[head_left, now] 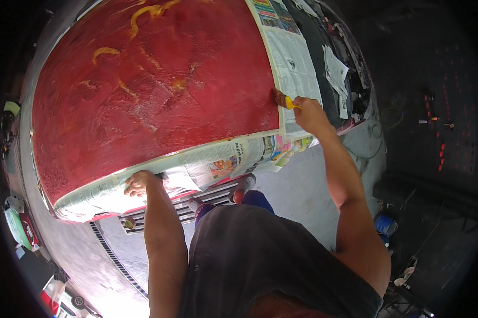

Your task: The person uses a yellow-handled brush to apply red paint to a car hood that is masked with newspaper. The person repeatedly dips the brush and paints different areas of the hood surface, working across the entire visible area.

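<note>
A large red car panel (159, 111), wet-looking and streaked with yellow-orange marks, lies before me. My right hand (310, 115) grips a yellow-handled paintbrush (285, 100). The brush's dark reddish bristles touch the panel's right edge, beside the pale masking tape (271, 57). Newspaper (296, 69) covers the surface right of that tape. Along the near edge, more newspaper (199, 165) hangs down the side. My left hand (137, 183) rests on this near newspaper with its fingers spread and holds nothing that I can see.
I stand on or beside a low slatted platform (180, 211). A floor drain grate (114, 258) runs at the lower left. Loose papers (335, 74) lie on the dark area at the far right of the car. A blue can (385, 224) stands to my right.
</note>
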### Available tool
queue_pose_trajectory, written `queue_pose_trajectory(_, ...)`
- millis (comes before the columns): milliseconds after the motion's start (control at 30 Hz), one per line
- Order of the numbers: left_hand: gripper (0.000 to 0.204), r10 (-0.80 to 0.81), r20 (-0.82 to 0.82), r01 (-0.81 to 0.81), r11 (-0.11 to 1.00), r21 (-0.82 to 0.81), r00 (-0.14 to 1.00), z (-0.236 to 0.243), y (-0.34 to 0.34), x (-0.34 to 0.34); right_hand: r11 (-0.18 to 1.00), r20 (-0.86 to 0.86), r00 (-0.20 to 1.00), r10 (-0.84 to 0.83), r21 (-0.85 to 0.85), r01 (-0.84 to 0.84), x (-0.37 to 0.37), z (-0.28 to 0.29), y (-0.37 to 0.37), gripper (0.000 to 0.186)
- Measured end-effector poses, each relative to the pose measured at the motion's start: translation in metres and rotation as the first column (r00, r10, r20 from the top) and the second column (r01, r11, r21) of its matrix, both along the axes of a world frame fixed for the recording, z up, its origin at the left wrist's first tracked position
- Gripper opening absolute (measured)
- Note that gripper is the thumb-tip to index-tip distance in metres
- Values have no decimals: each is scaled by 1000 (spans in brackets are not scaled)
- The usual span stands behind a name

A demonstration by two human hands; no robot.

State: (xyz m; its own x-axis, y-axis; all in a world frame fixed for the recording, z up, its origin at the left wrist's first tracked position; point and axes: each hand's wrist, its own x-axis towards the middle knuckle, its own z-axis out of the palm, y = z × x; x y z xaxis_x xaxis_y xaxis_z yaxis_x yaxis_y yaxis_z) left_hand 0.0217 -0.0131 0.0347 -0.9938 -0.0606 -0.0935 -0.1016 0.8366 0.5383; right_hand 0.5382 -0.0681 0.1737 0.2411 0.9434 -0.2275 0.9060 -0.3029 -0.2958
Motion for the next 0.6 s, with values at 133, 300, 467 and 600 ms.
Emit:
queue_pose_trajectory(133,64,-12,29,12,1000,10,1000,2,-1,2,975,-273,946,-175,85,205,28,11,36,27)
queue_pose_trajectory(300,66,-3,50,2,1000,10,999,11,1,6,946,-245,958,-153,244,213,35,-33,70,26)
queue_pose_trajectory(467,65,-4,80,2,1000,22,997,19,1,9,990,-189,979,-76,-134,50,51,-5,18,25)
queue_pose_trajectory(600,64,-10,109,11,1000,-7,994,27,3,17,959,-567,776,-275,-100,267,53,10,26,20)
